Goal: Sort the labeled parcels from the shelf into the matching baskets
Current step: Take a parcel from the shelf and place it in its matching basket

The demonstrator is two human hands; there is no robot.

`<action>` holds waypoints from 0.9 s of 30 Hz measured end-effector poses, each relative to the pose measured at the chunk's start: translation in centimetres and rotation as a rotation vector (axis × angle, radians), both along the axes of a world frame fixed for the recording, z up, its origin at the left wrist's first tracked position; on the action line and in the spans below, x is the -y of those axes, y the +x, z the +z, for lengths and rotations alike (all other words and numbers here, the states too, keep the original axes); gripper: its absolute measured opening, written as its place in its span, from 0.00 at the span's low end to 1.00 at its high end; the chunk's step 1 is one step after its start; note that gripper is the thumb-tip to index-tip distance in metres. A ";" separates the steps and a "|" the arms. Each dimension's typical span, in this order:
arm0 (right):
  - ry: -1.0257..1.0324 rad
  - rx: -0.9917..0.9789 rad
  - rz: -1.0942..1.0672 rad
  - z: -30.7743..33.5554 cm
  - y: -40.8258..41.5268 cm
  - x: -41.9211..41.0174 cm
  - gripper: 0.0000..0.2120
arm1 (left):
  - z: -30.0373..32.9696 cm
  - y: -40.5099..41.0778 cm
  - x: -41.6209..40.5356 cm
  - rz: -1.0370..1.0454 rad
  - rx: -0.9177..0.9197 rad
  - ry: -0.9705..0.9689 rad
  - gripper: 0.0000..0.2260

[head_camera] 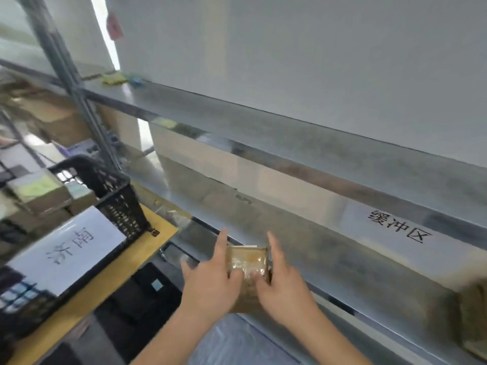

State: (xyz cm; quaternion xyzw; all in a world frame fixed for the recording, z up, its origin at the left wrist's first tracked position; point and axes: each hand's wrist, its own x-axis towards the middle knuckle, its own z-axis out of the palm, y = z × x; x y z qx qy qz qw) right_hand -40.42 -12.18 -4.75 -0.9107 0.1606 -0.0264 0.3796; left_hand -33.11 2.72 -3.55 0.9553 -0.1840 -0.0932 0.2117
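Both hands, left [210,280] and right [283,283], grip a small brown parcel [246,260] at the shelf [342,248] edge. At left, a black basket [118,204] with a paper label holds several boxes [39,193], on a worktop [110,272].

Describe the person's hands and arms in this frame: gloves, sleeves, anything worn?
Both are bare. The left hand and right hand show no gloves, and no rings are visible, though the frame is blurred. Both forearms are uncovered down to the picture's bottom edge: no sleeve, watch or wristband shows.
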 end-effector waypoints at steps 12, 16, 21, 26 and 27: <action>0.212 0.142 0.228 1.8 7.8 -19.5 0.14 | 1.0 2.1 -20.0 0.268 0.284 -0.201 0.05; 0.206 0.127 0.260 1.3 10.0 -23.8 0.13 | 0.5 2.6 -23.9 0.376 0.318 -0.178 0.18; 0.214 0.115 0.353 1.6 13.8 -28.0 0.07 | -0.5 3.8 -28.1 0.533 0.174 -0.091 0.29; 0.241 0.105 0.473 3.2 18.1 -32.0 0.07 | 1.0 5.6 -31.9 0.647 0.123 -0.130 0.30; 0.253 0.105 0.497 3.6 19.1 -32.9 0.07 | 1.6 6.1 -32.7 0.684 0.115 -0.140 0.30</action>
